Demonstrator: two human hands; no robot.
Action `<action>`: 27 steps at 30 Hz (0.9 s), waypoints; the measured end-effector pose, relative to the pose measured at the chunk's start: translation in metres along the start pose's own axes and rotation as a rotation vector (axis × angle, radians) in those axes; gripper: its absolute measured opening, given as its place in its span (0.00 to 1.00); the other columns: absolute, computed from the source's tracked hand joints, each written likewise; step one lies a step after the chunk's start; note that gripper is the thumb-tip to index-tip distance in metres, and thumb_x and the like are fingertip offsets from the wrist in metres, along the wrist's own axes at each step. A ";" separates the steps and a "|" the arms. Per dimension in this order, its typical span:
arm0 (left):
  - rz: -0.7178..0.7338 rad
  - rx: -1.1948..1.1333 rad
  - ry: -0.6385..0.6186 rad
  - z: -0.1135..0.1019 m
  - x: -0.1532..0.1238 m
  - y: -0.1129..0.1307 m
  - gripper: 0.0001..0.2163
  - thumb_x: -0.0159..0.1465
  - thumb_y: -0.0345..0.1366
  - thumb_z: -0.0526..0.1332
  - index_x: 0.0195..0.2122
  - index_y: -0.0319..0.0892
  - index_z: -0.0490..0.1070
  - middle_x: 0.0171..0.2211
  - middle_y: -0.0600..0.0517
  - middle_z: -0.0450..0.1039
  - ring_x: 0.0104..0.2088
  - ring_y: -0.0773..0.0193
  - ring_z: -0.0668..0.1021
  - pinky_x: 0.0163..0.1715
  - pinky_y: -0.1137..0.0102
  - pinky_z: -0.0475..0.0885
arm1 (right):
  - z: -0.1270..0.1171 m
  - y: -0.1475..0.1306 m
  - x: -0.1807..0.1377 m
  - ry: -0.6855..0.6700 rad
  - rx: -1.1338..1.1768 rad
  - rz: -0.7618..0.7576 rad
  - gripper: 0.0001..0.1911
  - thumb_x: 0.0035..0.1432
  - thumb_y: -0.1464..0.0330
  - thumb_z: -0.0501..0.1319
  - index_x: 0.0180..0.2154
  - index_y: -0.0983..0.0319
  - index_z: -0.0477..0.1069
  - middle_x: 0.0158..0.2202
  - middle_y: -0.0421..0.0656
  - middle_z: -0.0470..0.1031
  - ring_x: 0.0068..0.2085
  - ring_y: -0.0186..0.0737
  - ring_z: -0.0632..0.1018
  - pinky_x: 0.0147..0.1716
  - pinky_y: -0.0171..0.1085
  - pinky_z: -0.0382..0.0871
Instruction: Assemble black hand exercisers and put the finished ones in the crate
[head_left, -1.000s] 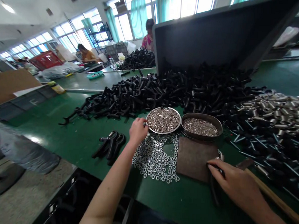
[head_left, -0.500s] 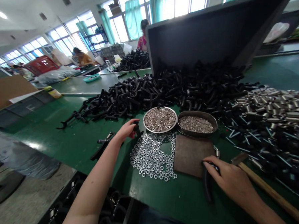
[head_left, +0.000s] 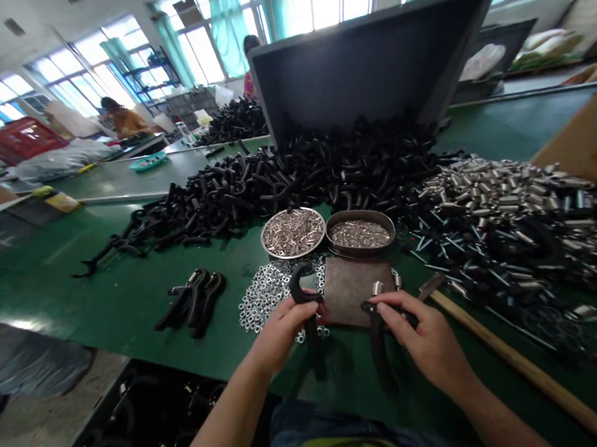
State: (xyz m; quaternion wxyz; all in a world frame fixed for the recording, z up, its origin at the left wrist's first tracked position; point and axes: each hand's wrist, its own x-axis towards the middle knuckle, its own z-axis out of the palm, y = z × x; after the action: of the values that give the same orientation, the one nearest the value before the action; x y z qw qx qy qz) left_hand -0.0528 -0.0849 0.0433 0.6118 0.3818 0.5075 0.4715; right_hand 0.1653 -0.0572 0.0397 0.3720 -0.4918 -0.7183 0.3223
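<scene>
Between the fingers of my left hand (head_left: 278, 334) is a black hooked part (head_left: 299, 285), its curved jaw pointing up and its handle hanging down. My right hand (head_left: 432, 337) pinches a black curved handle piece (head_left: 382, 354) at its upper end, over the near right edge of a brown square plate (head_left: 348, 286). A silver cylinder (head_left: 378, 289) stands up just above the right fingertips; whether it is joined to the handle piece I cannot tell. Loose metal nuts (head_left: 259, 298) are spread behind and beside my left hand.
Behind the plate stand a round dish of pins (head_left: 320, 232) and an oval tin (head_left: 388, 244) of small metal bits. A wooden-handled hammer (head_left: 511, 358) lies right. Several black parts (head_left: 207, 305) lie left. A heap of black parts (head_left: 230, 186) spills before a grey bin (head_left: 356, 73).
My left hand has come from beside the pin dish toward me and now shows the hooked part. My right hand has raised its handle piece slightly. The view has swung to the right.
</scene>
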 end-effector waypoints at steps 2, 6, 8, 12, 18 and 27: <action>-0.099 -0.248 -0.104 0.024 -0.001 -0.017 0.10 0.54 0.40 0.62 0.33 0.39 0.67 0.25 0.54 0.69 0.22 0.68 0.72 0.24 0.70 0.71 | 0.001 -0.010 -0.005 0.055 0.061 0.014 0.12 0.59 0.62 0.55 0.34 0.59 0.75 0.30 0.41 0.79 0.31 0.38 0.78 0.31 0.33 0.71; -0.144 -0.295 -0.153 0.054 -0.003 -0.035 0.18 0.52 0.44 0.67 0.36 0.42 0.61 0.16 0.63 0.55 0.12 0.77 0.56 0.09 0.80 0.55 | 0.001 -0.018 -0.011 0.119 0.088 -0.011 0.11 0.59 0.63 0.55 0.32 0.60 0.75 0.30 0.40 0.79 0.31 0.37 0.78 0.32 0.31 0.71; -0.114 -0.237 -0.169 0.060 -0.004 -0.035 0.23 0.47 0.44 0.70 0.38 0.42 0.60 0.18 0.64 0.55 0.13 0.78 0.56 0.09 0.81 0.53 | 0.001 -0.017 -0.013 0.125 0.058 -0.030 0.10 0.59 0.64 0.56 0.32 0.60 0.74 0.30 0.40 0.79 0.32 0.36 0.78 0.32 0.31 0.70; -0.118 -0.111 -0.154 0.064 -0.007 -0.025 0.26 0.45 0.42 0.72 0.39 0.42 0.60 0.20 0.64 0.57 0.14 0.79 0.56 0.09 0.82 0.53 | 0.004 -0.012 -0.015 0.126 -0.015 -0.098 0.08 0.59 0.66 0.57 0.32 0.60 0.74 0.29 0.39 0.78 0.30 0.35 0.78 0.32 0.31 0.69; -0.184 0.056 -0.145 0.064 -0.009 -0.029 0.24 0.47 0.41 0.71 0.41 0.40 0.63 0.19 0.63 0.58 0.13 0.78 0.60 0.09 0.82 0.55 | 0.005 -0.008 -0.011 -0.043 -0.010 -0.130 0.09 0.60 0.67 0.56 0.31 0.60 0.73 0.27 0.39 0.77 0.29 0.34 0.77 0.30 0.31 0.67; -0.083 -0.021 -0.015 0.051 -0.003 -0.024 0.41 0.48 0.37 0.69 0.60 0.50 0.48 0.25 0.60 0.65 0.15 0.76 0.64 0.12 0.80 0.60 | -0.001 0.007 -0.010 -0.011 -0.153 -0.373 0.08 0.61 0.65 0.55 0.38 0.61 0.68 0.30 0.44 0.74 0.33 0.40 0.76 0.32 0.37 0.69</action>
State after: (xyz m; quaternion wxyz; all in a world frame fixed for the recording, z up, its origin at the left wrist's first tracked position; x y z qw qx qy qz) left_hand 0.0019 -0.0936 0.0311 0.6386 0.3574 0.5132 0.4483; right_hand 0.1717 -0.0643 0.0322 0.3828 -0.3751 -0.8214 0.1949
